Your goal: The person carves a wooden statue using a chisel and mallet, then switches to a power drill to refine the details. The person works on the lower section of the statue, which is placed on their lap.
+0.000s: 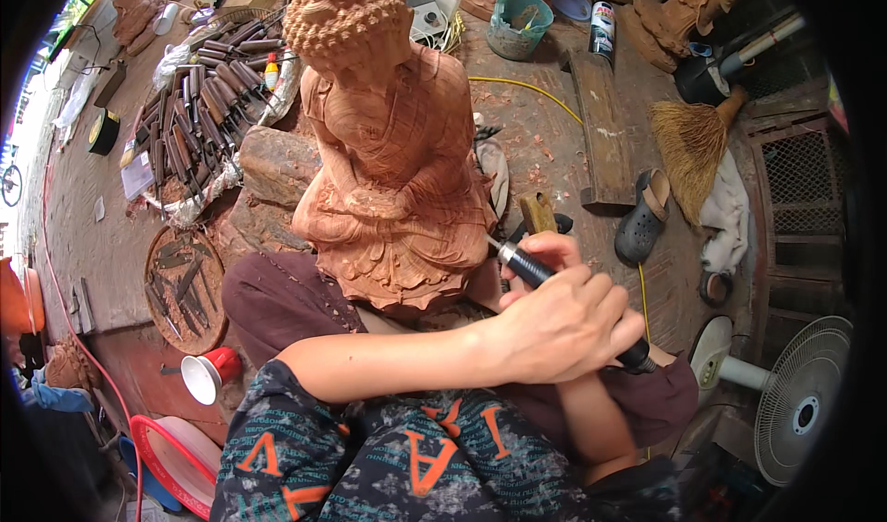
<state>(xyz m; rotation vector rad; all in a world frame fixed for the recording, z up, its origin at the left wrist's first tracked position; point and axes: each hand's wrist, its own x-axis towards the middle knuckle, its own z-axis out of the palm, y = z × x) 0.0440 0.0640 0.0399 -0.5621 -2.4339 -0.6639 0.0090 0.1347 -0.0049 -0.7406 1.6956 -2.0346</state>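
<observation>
A reddish-brown wooden statue of a seated figure with beaded-looking hair stands upright between my folded legs. Its hands rest together in its lap. A black rotary carving handpiece slants toward the lower right edge of the statue, its thin metal bit at or very near the carved folds. My left arm crosses in front of me, and my left hand is closed round the rear of the handpiece. Closer to the bit, the fingers of my right hand grip it too. My left hand partly covers the right hand and wrist.
Many wooden-handled chisels lie heaped at the left, above a round tray of blades. A wooden block touches the statue's left side. Rightward are a plank, a black clog, a straw broom and a fan.
</observation>
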